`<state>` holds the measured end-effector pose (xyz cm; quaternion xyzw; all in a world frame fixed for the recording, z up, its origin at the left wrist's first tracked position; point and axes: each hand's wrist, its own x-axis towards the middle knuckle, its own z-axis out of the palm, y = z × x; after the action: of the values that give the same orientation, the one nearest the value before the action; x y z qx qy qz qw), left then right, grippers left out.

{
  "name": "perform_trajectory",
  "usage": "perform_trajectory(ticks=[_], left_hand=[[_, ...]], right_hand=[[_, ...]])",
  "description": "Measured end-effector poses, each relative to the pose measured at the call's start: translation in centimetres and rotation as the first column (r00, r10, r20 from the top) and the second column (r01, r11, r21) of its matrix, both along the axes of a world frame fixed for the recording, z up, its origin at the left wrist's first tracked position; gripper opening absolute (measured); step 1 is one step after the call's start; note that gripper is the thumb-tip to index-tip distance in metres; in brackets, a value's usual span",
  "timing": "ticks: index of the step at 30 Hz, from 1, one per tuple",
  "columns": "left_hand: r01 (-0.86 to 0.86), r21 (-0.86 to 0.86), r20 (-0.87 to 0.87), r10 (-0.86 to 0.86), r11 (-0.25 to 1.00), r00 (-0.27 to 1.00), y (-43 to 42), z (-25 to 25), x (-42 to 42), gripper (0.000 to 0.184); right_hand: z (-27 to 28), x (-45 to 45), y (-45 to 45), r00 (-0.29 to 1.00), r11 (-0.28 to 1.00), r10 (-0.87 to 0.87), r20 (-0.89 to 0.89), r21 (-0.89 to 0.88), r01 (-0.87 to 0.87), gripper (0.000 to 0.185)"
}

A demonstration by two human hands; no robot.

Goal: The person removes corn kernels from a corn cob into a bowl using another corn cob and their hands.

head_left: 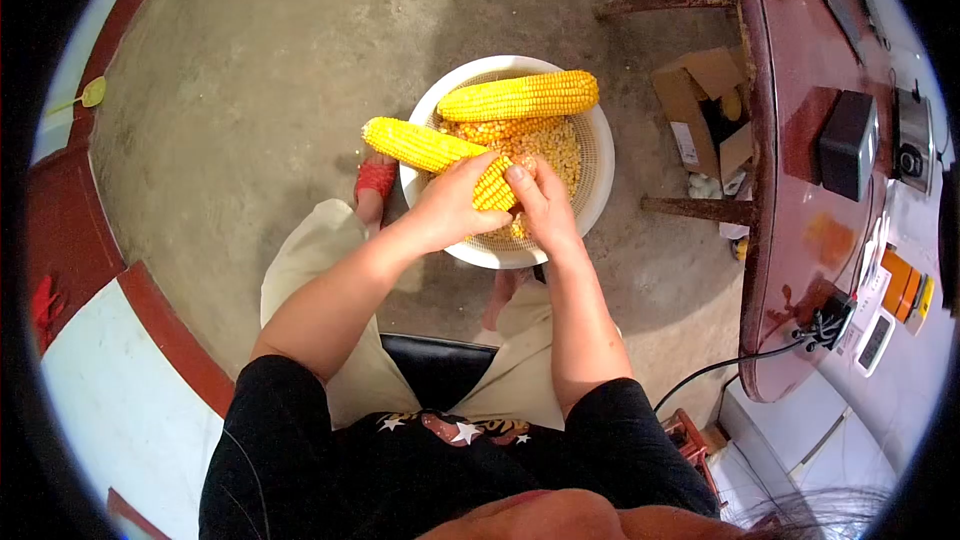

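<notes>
My left hand is wrapped around a yellow ear of corn, which slants over the left part of a white plastic basket. My right hand is closed at the near end of that ear, its thumb pressed on the kernels; its other fingers are partly hidden. A second ear of corn lies across the far side of the basket. Beneath the ears are loose corn kernels and another ear, mostly covered.
On the right stands a dark red table with a black box-shaped device and cables on it. Its wooden legs reach out near an open cardboard box. A red slipper is on my foot, left of the basket.
</notes>
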<state>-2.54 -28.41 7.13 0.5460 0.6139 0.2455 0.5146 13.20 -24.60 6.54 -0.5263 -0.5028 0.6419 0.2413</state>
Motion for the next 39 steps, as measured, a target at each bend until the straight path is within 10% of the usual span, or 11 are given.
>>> perform_trajectory(ticks=[7, 12, 16, 22, 29, 39], left_hand=[[-0.08, -0.151, 0.346, 0.129, 0.985, 0.929, 0.4, 0.7, -0.5, 0.079], [0.052, 0.081, -0.205, -0.035, 0.995, 0.978, -0.1, 0.6, -0.1, 0.076], [0.127, 0.04, -0.353, -0.105, 0.991, 0.93, -0.6, 1.0, 0.6, 0.079], [0.033, 0.006, -0.077, -0.033, 0.999, 0.996, -0.2, 0.4, 0.1, 0.078], [0.028, 0.18, -0.144, -0.002, 0.983, 0.99, -0.2, 0.4, -0.1, 0.078], [0.04, 0.08, -0.147, -0.028, 0.996, 0.989, -0.5, 0.4, 0.5, 0.075]], right_hand=[[-0.3, 0.9, 0.4, 0.998, 0.997, 0.061, -0.017, -0.052, -0.062, 0.039], [-0.8, 0.5, 0.2, 0.967, 0.978, -0.09, -0.238, -0.207, 0.04, 0.041], [-0.2, -0.9, -0.2, 0.998, 0.995, -0.035, 0.048, -0.095, 0.04, 0.045], [-1.8, 0.8, -0.2, 0.983, 0.982, -0.045, -0.178, -0.19, 0.01, 0.039], [0.4, 0.3, 0.4, 0.908, 0.91, -0.219, -0.356, -0.411, 0.058, 0.042], [-1.2, 0.1, -0.2, 0.981, 0.98, -0.099, -0.168, -0.187, 0.067, 0.039]])
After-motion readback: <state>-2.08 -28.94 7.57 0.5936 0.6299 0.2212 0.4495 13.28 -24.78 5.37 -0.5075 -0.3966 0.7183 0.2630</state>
